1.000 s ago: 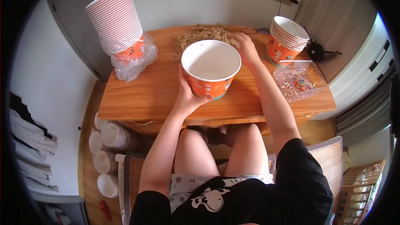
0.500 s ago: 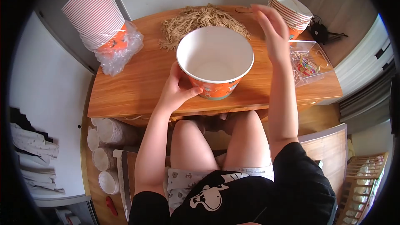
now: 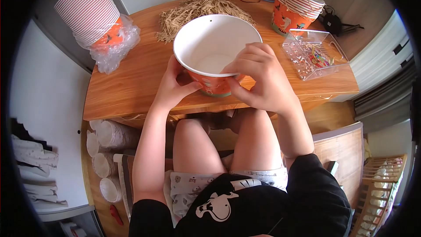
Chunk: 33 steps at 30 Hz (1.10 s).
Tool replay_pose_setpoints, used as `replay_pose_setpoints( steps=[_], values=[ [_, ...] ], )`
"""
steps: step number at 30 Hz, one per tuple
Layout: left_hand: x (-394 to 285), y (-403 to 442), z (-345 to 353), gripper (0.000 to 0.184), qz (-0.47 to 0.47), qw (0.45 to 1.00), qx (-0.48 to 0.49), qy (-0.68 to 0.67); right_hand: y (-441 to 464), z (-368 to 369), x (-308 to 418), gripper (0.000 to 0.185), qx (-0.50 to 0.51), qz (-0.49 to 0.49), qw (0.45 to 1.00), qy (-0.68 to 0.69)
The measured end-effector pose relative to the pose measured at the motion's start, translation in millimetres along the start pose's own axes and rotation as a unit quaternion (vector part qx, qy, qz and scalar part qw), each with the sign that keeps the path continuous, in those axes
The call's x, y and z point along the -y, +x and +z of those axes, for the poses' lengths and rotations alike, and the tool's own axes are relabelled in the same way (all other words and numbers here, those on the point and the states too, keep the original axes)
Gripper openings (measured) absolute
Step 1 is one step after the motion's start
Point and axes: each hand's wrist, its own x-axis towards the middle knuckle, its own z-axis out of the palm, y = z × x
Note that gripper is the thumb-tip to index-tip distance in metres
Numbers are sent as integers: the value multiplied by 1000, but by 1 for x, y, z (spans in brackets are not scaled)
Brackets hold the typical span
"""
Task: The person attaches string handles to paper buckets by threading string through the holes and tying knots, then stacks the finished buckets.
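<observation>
An orange paper bucket [image 3: 212, 83] with a white rim and white inside stands upright near the front edge of the wooden desk [image 3: 131, 61]. My left hand [image 3: 175, 87] grips its left side, the thumb across the front. At the front right of the rim is my right hand [image 3: 258, 77], its fingers curled over the edge and its thumb outside, pinching there; anything small between the fingertips is hidden. Behind the bucket lies a heap of tan twisted cords [image 3: 193, 14]. A small dark hole shows in the bucket's far wall.
Striped nested buckets [image 3: 90, 8] in clear plastic stand at the left. More orange buckets [image 3: 289, 15] are stacked at the back right, beside a clear tray [image 3: 307, 57] of small pieces. Wrapped white stacks [image 3: 116, 134] are on the floor at the left.
My right hand has come from the right, beyond the bucket, down onto its front rim. My left hand keeps its hold. The view has shifted, showing the right-hand stack and tray again.
</observation>
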Motion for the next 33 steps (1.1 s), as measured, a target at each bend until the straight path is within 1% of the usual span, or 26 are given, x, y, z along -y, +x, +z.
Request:
replay_pose_setpoints(
  steps=[1,4,11,16,23,28,33],
  values=[
    [1,0,-1,101,-8,1000,-3,-4,1,0,1,19,17,7,1000,18],
    [3,0,-3,100,-7,1000,-2,8,2,1,3,18,26,16,999,21],
    [6,0,-6,100,-15,1000,-2,9,2,4,3,16,16,10,1000,14],
    [3,0,-4,99,-10,1000,-2,2,3,2,5,16,22,24,999,12],
    [4,0,-6,99,-20,1000,-2,17,7,-2,6,15,34,8,999,-3],
    [5,-1,-6,100,-25,1000,-4,9,10,-5,3,17,56,-24,998,9],
    [7,-1,-7,100,-15,1000,-1,6,15,-6,6,17,70,-18,997,-8]
  ],
)
